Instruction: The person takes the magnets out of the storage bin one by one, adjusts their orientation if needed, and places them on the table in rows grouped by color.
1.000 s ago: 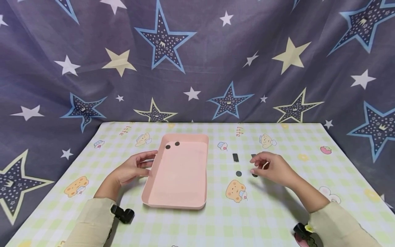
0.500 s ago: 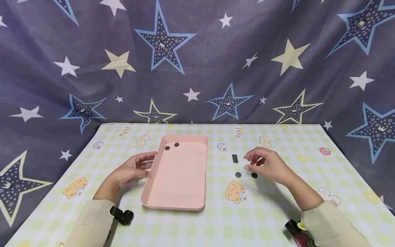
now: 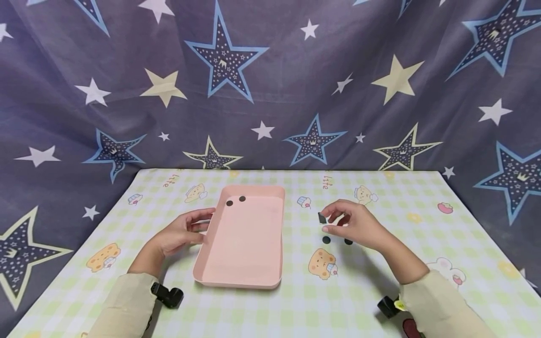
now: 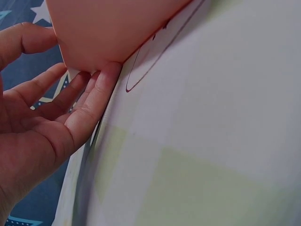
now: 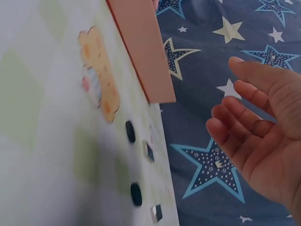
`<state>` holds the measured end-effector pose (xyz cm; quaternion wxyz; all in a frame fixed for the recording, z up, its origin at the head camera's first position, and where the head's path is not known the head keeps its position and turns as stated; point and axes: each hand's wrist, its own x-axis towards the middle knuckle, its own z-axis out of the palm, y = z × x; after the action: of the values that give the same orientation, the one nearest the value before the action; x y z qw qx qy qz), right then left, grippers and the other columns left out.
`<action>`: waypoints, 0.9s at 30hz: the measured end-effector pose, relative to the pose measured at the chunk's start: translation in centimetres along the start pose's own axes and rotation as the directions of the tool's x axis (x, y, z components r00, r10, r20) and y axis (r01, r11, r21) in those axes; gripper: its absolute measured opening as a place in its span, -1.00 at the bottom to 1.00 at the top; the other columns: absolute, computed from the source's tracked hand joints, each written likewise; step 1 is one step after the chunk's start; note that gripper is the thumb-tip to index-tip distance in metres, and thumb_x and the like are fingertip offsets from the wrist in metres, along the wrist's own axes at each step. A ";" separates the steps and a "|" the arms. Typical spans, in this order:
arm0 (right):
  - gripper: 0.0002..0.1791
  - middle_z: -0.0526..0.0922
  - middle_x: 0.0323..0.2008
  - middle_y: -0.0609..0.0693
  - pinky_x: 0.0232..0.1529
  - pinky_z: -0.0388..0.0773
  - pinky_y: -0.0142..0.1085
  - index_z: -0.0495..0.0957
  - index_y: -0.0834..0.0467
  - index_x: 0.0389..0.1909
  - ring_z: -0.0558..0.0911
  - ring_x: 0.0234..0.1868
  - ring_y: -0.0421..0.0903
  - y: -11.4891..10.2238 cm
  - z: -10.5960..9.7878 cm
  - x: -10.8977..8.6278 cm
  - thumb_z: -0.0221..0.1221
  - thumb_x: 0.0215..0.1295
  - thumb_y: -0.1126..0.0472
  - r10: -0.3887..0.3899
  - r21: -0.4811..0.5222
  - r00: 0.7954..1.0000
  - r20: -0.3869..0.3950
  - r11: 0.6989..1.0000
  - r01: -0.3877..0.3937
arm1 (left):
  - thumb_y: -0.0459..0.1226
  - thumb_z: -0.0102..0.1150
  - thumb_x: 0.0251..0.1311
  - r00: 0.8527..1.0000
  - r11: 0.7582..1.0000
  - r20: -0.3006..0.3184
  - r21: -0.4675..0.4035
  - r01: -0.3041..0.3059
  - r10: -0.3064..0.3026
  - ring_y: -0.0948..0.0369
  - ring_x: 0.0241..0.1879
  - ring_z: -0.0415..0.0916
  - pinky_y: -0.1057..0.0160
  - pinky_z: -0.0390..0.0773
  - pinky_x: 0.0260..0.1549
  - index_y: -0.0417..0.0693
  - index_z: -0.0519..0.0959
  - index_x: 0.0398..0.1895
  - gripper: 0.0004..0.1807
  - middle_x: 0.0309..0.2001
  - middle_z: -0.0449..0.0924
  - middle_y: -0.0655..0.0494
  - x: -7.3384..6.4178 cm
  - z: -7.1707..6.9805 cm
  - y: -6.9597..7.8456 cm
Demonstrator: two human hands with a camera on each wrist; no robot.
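Observation:
A shallow pink tray lies on the table, with two small dark discs inside near its far left corner. My left hand rests on the tray's left side, its fingertips against the outer wall. To the tray's right, my right hand hovers over the table with relaxed, parted fingers and holds nothing. Just past its fingertips shows a small dark rectangular piece with a pale edge. Two dark discs lie below that hand. A second rectangular piece, hidden by the hand from the head camera, appears in the right wrist view.
A checked tablecloth with printed cartoon figures covers the table. Behind its far edge hangs a dark star-patterned curtain. A black camera sits at the left wrist, another at the right.
My right hand has moved left, from over the right-hand rectangular piece and disc to the left-hand rectangular piece. The left hand and the tray have stayed in place.

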<state>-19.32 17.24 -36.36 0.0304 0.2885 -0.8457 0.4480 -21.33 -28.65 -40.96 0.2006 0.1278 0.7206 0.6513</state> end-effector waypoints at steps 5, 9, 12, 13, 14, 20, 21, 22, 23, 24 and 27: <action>-0.67 0.66 -0.15 0.00 -0.17 0.61 -0.17 0.62 0.18 -0.08 0.65 -0.19 0.03 -1.0 0.7 1.1 0.40 0.12 0.28 -0.015 0.040 0.999 0.036 0.999 0.014 | -0.57 0.24 0.04 1.000 1.000 0.006 -0.006 -0.005 0.005 -0.07 0.25 0.36 0.14 0.58 -0.02 -0.39 0.02 0.48 -0.08 0.40 0.12 -0.40 0.0 -0.1 -0.1; -0.64 0.65 -0.12 0.01 -0.15 0.62 -0.15 0.62 0.19 -0.05 0.65 -0.19 -0.02 -1.8 1.3 2.0 0.41 0.10 0.31 -0.047 0.061 0.998 0.046 0.997 0.045 | -0.57 0.25 0.04 1.000 1.000 0.006 -0.008 -0.006 0.006 -0.08 0.26 0.35 0.14 0.58 -0.02 -0.38 0.02 0.48 -0.08 0.40 0.12 -0.39 0.0 -0.2 -0.2; -0.63 0.64 -0.09 0.04 -0.16 0.62 -0.16 0.61 0.20 -0.05 0.65 -0.16 0.01 -2.3 1.9 2.6 0.41 0.09 0.32 -0.067 0.069 0.996 0.050 0.996 0.064 | -0.56 0.25 0.04 1.000 1.000 0.007 -0.008 -0.008 0.008 -0.09 0.26 0.35 0.14 0.58 -0.03 -0.38 0.02 0.48 -0.08 0.40 0.12 -0.39 0.1 -0.2 -0.3; -0.63 0.64 -0.09 0.06 -0.16 0.62 -0.17 0.61 0.21 -0.05 0.65 -0.15 0.01 -2.4 2.0 2.8 0.41 0.09 0.33 -0.071 0.071 0.996 0.052 0.995 0.067 | -0.57 0.25 0.04 1.000 1.000 0.008 -0.009 -0.008 0.008 -0.09 0.26 0.34 0.14 0.58 -0.03 -0.38 0.02 0.48 -0.08 0.40 0.12 -0.40 0.1 -0.1 -0.2; -0.63 0.64 -0.08 0.08 -0.16 0.62 -0.17 0.61 0.21 -0.05 0.65 -0.15 0.02 -2.6 2.1 3.0 0.41 0.10 0.33 -0.075 0.074 0.996 0.053 0.995 0.071 | -0.57 0.25 0.04 1.000 1.000 0.009 -0.010 -0.009 0.009 -0.09 0.27 0.34 0.14 0.58 -0.03 -0.38 0.02 0.48 -0.08 0.40 0.11 -0.40 0.1 -0.1 -0.2; -0.65 0.64 -0.06 0.08 -0.14 0.62 -0.12 0.60 0.22 -0.04 0.64 -0.13 0.03 -3.4 2.7 4.3 0.40 0.13 0.29 -0.090 0.070 0.994 0.068 0.994 0.086 | -0.57 0.24 0.04 1.000 1.000 0.008 -0.012 -0.003 0.003 -0.12 0.27 0.33 0.15 0.58 -0.03 -0.39 0.01 0.48 -0.08 0.40 0.11 -0.41 0.1 0.1 0.1; -0.65 0.64 -0.06 0.08 -0.14 0.62 -0.12 0.61 0.22 -0.04 0.64 -0.13 0.03 -3.5 2.8 4.5 0.40 0.13 0.29 -0.093 0.070 0.993 0.071 0.994 0.088 | -0.57 0.25 0.03 1.000 1.000 0.006 -0.012 -0.001 0.001 -0.12 0.27 0.32 0.15 0.58 -0.03 -0.39 0.02 0.48 -0.08 0.40 0.11 -0.41 0.1 0.1 0.1; -0.64 0.64 -0.06 0.09 -0.13 0.62 -0.12 0.61 0.22 -0.04 0.64 -0.12 0.03 -3.7 2.9 4.8 0.40 0.13 0.29 -0.094 0.073 0.993 0.074 0.993 0.089 | -0.57 0.25 0.03 1.000 1.000 0.005 -0.011 0.000 0.000 -0.13 0.28 0.32 0.15 0.58 -0.03 -0.39 0.01 0.48 -0.07 0.40 0.11 -0.41 0.1 0.1 0.2; -0.64 0.63 -0.05 0.10 -0.13 0.62 -0.13 0.61 0.21 -0.04 0.64 -0.12 0.03 -3.8 3.0 5.0 0.40 0.13 0.29 -0.095 0.074 0.992 0.078 0.993 0.090 | -0.57 0.25 0.03 1.000 1.000 0.004 -0.012 0.001 -0.001 -0.13 0.28 0.32 0.15 0.58 -0.03 -0.39 0.01 0.48 -0.07 0.40 0.11 -0.41 0.1 0.1 0.1; -0.64 0.63 -0.05 0.10 -0.13 0.62 -0.14 0.61 0.21 -0.03 0.64 -0.12 0.03 -3.9 3.1 5.2 0.40 0.13 0.28 -0.094 0.074 0.992 0.081 0.993 0.088 | -0.57 0.25 0.03 1.000 1.000 0.004 -0.013 0.001 -0.001 -0.13 0.28 0.32 0.15 0.58 -0.03 -0.40 0.01 0.48 -0.07 0.40 0.11 -0.41 0.1 0.1 0.1; -0.63 0.63 -0.03 0.10 -0.13 0.62 -0.16 0.61 0.20 -0.03 0.64 -0.10 0.04 -4.2 3.5 6.0 0.40 0.12 0.28 -0.086 0.078 0.992 0.092 0.994 0.079 | -0.58 0.24 0.03 1.000 1.000 0.005 -0.015 -0.002 0.002 -0.09 0.26 0.35 0.16 0.58 -0.03 -0.40 0.01 0.47 -0.08 0.40 0.10 -0.41 0.0 0.1 0.1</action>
<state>-21.39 9.96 -33.46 -0.0022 0.3451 -0.8164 0.4630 -21.29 -28.54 -40.92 0.2027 0.1287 0.7152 0.6564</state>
